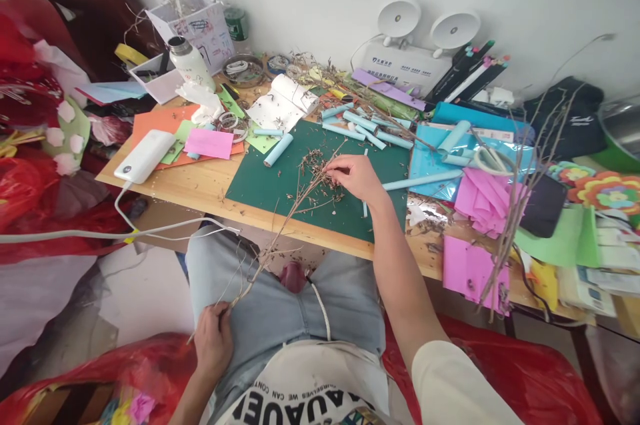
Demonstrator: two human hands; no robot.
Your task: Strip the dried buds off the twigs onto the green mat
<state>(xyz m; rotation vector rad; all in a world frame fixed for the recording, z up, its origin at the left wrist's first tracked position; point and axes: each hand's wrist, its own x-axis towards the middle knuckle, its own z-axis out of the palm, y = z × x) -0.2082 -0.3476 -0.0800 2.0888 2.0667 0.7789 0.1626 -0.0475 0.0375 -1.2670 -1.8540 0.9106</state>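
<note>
A long dry branch (281, 230) slants from my lap up over the green cutting mat (255, 191). Its thick lower end is in my left hand (214, 338), whose fingers are wrapped round it above my left thigh. Over the mat, my right hand (354, 175) pinches among the thin twigs near the branch's upper end. Dry leaf crumbs (314, 165) lie in a loose heap just beyond those fingertips, and more are strewn over the mat. Rolled light-blue paper tubes (360, 125) lie along the mat's far edge, and a longer blue tube (425, 180) rests right of my wrist.
On the left stand a white power bank (145, 157) with a cable and a white bottle (191, 65). Upright bare twigs (520, 211) rise at the right beside pink paper (463, 271). Scissors (493, 159) lie on blue packets. A twin-lamp emergency light (405, 65) stands against the wall.
</note>
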